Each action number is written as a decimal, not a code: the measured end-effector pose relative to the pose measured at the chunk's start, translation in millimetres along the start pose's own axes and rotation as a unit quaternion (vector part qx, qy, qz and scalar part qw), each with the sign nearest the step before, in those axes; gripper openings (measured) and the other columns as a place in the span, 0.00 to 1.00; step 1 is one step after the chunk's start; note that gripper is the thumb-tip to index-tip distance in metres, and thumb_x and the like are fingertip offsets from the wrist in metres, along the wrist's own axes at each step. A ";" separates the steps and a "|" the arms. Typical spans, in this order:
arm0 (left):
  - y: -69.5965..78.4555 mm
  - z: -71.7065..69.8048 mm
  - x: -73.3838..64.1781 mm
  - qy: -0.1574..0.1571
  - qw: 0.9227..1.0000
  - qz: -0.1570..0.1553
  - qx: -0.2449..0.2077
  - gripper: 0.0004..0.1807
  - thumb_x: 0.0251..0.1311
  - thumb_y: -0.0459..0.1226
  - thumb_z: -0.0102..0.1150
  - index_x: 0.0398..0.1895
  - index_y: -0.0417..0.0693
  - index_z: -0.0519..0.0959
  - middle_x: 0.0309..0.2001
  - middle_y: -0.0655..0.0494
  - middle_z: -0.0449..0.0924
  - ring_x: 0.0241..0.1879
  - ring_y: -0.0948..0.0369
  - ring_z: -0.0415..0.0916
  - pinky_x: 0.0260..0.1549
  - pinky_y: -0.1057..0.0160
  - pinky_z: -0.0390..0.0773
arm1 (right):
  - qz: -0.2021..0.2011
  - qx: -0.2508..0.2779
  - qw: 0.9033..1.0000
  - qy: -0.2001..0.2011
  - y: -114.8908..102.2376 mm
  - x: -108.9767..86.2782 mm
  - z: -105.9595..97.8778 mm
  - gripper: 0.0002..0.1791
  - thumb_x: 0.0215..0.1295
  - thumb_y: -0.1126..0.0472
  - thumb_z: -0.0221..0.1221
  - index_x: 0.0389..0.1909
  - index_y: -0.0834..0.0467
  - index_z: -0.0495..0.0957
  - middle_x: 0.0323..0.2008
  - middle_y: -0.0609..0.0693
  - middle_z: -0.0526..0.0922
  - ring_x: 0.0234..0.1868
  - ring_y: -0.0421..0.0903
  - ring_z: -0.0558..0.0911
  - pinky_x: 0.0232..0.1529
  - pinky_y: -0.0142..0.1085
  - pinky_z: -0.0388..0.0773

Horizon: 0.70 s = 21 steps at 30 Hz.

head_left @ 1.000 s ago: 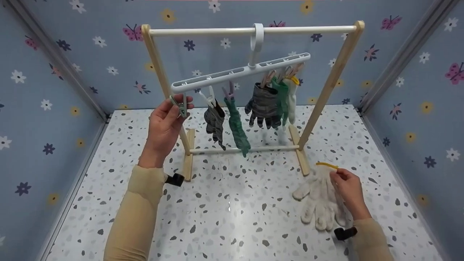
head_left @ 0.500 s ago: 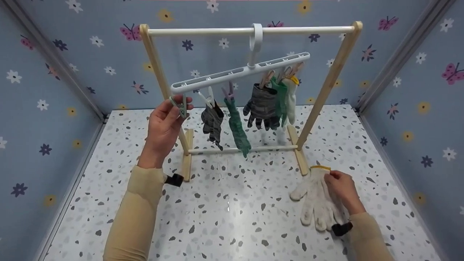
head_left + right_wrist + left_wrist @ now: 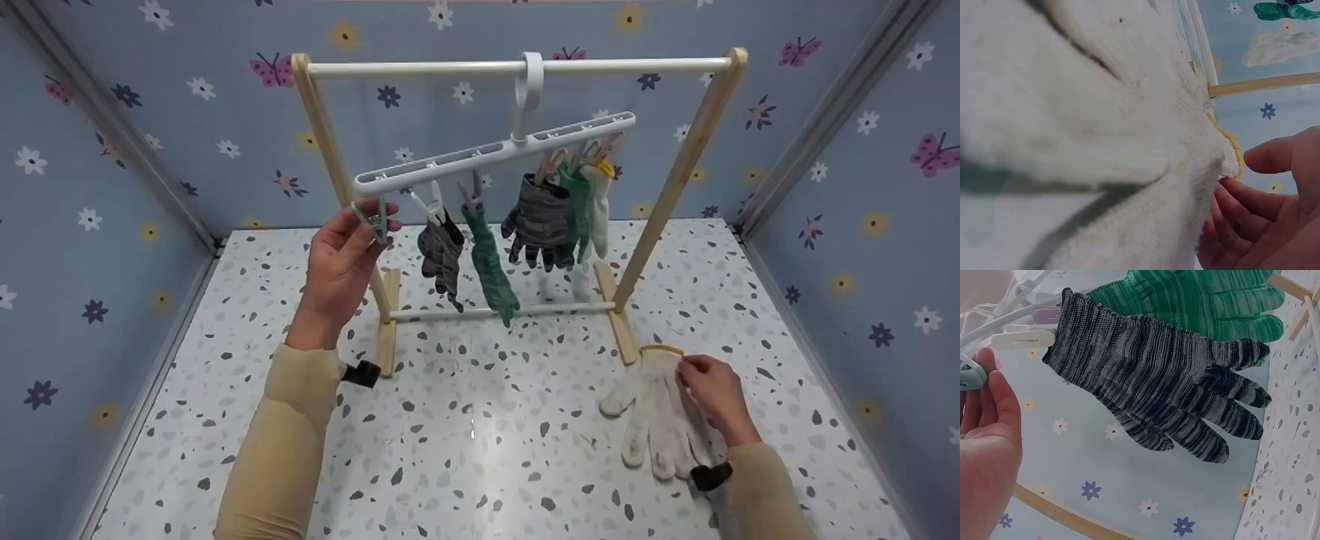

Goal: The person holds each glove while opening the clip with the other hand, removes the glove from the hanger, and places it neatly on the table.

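Probably limp, the near-right white knitted glove (image 3: 660,416) should lift best by its cuff (image 3: 661,358), right hand (image 3: 716,388) pinching it, left hand (image 3: 339,259) a pale-green clothespeg (image 3: 382,219).

- I see a blue back wall (image 3: 495,30) printed with white, yellow and dark flowers (image 3: 440,15) and pink butterflies (image 3: 271,70).
- A left wall (image 3: 67,285) and a right wall (image 3: 862,247), patterned alike, flank my view.
- Grey strips (image 3: 112,124) line both corners.
- Below, I see a white speckled surface (image 3: 525,435).
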<state>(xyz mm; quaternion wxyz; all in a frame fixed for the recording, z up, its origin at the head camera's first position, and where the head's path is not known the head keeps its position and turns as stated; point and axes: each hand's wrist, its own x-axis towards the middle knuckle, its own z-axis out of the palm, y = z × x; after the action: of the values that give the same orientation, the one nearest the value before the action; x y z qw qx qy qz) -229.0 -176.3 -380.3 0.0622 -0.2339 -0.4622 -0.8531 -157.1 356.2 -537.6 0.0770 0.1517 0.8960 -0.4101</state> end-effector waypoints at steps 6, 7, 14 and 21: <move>-0.9 -0.3 0.5 0.001 1.000 0.002 -0.015 0.18 0.64 0.36 0.65 0.56 0.40 0.79 0.53 0.43 0.80 0.49 0.53 0.78 0.48 0.61 0.76 | 0.005 -0.010 1.000 0.004 -2.2 -2.1 -2.3 0.28 0.76 0.47 0.48 0.62 0.64 0.74 0.48 0.59 0.82 0.49 0.53 0.79 0.42 0.42 0.75; -1.2 -0.1 1.1 0.000 1.000 0.004 -0.016 0.18 0.64 0.36 0.65 0.55 0.39 0.79 0.53 0.43 0.80 0.49 0.53 0.78 0.48 0.61 0.76 | 0.005 -0.013 1.000 0.007 -2.6 -2.3 -2.3 0.27 0.75 0.47 0.48 0.62 0.64 0.74 0.49 0.59 0.82 0.49 0.54 0.79 0.42 0.42 0.76; -3.8 1.6 2.5 0.007 1.000 0.006 0.006 0.18 0.65 0.34 0.63 0.57 0.39 0.78 0.53 0.45 0.81 0.50 0.53 0.78 0.47 0.61 0.75 | -0.010 -0.027 0.999 0.031 -4.9 -2.4 -4.3 0.26 0.75 0.49 0.49 0.59 0.65 0.76 0.53 0.64 0.79 0.48 0.54 0.81 0.43 0.42 0.75; -5.0 1.4 2.4 0.010 1.000 0.012 0.019 0.15 0.67 0.31 0.61 0.56 0.43 0.79 0.53 0.45 0.81 0.52 0.53 0.77 0.49 0.60 0.74 | -0.055 -0.047 0.995 0.067 -15.0 -8.3 -5.9 0.23 0.76 0.50 0.51 0.56 0.65 0.79 0.49 0.63 0.82 0.46 0.55 0.81 0.42 0.44 0.74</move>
<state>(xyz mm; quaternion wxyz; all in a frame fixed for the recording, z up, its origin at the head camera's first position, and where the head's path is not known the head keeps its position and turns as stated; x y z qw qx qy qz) -232.2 -172.0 -382.3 0.0813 -0.2302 -0.4746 -0.8457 -154.4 349.7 -520.9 0.0011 0.1255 0.9245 -0.3600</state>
